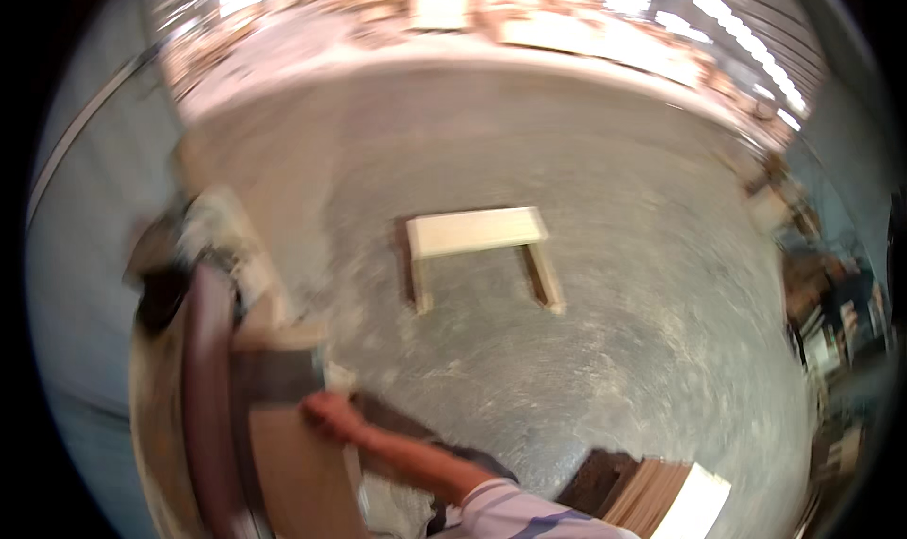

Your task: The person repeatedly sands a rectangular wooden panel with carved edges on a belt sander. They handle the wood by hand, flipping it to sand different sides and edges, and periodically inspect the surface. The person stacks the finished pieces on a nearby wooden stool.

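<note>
My right hand (pixel 328 416) reaches across to the left, at the far corner of a flat tan board or panel (pixel 300 473). Blur smears its fingers, so whether they grip the corner or only rest there does not show. The forearm is bare below a white and blue sleeve. Beside the panel runs a long, dark reddish padded or belt-like part (pixel 210 397) of a bench or machine, with a dark grey block (pixel 276 376) between. My left hand is out of the picture.
A small light-wood bench-like piece (pixel 477 233) stands on the grey concrete floor (pixel 624 256) ahead. A stack of wooden boards (pixel 661 501) is at the lower right. Blurred clutter (pixel 836 308) lines the right side; pale wood stacks (pixel 586 36) stand far back.
</note>
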The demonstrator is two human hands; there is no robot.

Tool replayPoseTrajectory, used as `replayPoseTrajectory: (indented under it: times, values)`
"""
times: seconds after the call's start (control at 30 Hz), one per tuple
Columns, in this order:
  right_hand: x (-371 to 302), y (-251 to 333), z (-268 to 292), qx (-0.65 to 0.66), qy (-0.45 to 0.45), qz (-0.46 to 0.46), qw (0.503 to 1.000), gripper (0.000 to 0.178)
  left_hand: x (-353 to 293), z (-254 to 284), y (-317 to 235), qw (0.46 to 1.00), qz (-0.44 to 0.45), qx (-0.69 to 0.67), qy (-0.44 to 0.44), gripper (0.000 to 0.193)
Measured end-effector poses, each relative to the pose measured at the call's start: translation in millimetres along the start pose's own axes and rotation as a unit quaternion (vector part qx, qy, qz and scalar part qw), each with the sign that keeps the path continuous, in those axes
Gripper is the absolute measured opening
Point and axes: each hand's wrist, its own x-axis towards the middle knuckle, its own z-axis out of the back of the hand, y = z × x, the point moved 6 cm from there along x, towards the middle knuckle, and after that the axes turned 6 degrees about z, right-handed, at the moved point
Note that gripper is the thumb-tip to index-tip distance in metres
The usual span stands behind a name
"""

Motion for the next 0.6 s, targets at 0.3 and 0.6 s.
replayPoseTrajectory:
  times: [0.3,0.6]
  values:
    - [-17,23,35,-0.408,-0.039,0.282,0.867,0.021,-171,97,106,0.994,0.09,0.055,-0.011,0.054]
    - [-15,31,8,-0.261,-0.02,0.218,0.94,0.024,-275,77,64,0.856,0.359,-0.371,-0.018,0.04]
